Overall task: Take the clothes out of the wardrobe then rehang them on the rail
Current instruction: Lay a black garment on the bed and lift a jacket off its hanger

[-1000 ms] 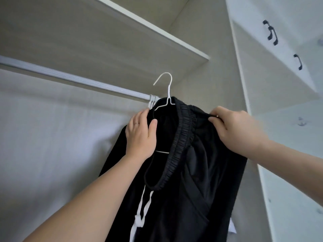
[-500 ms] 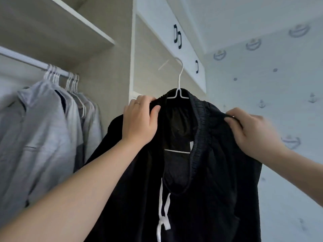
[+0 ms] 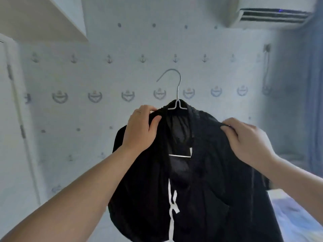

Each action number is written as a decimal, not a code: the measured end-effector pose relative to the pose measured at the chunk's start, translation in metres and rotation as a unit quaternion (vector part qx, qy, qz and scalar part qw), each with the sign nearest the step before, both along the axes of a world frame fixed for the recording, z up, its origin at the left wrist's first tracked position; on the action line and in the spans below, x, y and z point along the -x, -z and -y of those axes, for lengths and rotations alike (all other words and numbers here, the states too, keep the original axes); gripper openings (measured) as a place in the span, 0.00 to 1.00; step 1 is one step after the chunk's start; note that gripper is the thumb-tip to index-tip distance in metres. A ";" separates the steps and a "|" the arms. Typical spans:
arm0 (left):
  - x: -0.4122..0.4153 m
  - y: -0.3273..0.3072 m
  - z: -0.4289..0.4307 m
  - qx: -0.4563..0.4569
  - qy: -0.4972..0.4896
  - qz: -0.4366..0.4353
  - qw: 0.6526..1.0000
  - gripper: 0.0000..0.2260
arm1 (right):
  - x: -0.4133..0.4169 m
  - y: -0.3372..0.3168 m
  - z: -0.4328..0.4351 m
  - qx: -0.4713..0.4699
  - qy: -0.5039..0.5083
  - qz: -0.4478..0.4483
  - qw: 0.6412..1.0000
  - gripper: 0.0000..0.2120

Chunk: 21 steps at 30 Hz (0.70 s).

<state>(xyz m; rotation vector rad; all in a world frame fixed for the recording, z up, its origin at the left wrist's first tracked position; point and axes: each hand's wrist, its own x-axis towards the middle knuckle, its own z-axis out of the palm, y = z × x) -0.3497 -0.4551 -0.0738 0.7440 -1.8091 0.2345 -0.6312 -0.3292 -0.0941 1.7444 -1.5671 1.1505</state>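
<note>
A pair of black trousers [image 3: 201, 189] with a white drawstring hangs folded over a white wire hanger [image 3: 176, 95], held up in mid-air in front of a wall. My left hand [image 3: 141, 130] grips the left shoulder of the hanger through the black fabric. My right hand [image 3: 248, 140] pinches the fabric at the hanger's right end. The hanger's hook points up and is free of any rail. The wardrobe rail is out of view.
A wardrobe corner [image 3: 43, 20] and its open door [image 3: 15, 119] show at the left. The wall ahead has anchor-pattern wallpaper [image 3: 94, 96]. An air conditioner [image 3: 272, 13] is mounted at the top right. A bed with pale blue bedding [image 3: 300, 217] lies at the lower right.
I have lifted the hanger with the black trousers off the wardrobe rail and turned right, away from the wardrobe. Both hands keep the same hold.
</note>
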 end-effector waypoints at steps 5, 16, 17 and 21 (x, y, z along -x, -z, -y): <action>0.123 0.064 0.033 -0.079 0.118 0.056 0.988 0.11 | 0.085 0.062 -0.032 -0.042 0.126 0.033 0.991 0.06; 0.341 0.202 0.052 -0.194 0.402 0.188 0.875 0.10 | 0.197 0.197 -0.120 -0.146 0.381 0.121 0.905 0.07; 0.357 0.214 0.050 -0.208 0.424 0.194 0.860 0.09 | 0.200 0.209 -0.129 -0.154 0.396 0.132 0.895 0.06; 0.407 0.268 0.040 -0.252 0.485 0.231 0.805 0.08 | 0.204 0.258 -0.157 -0.196 0.452 0.195 0.848 0.07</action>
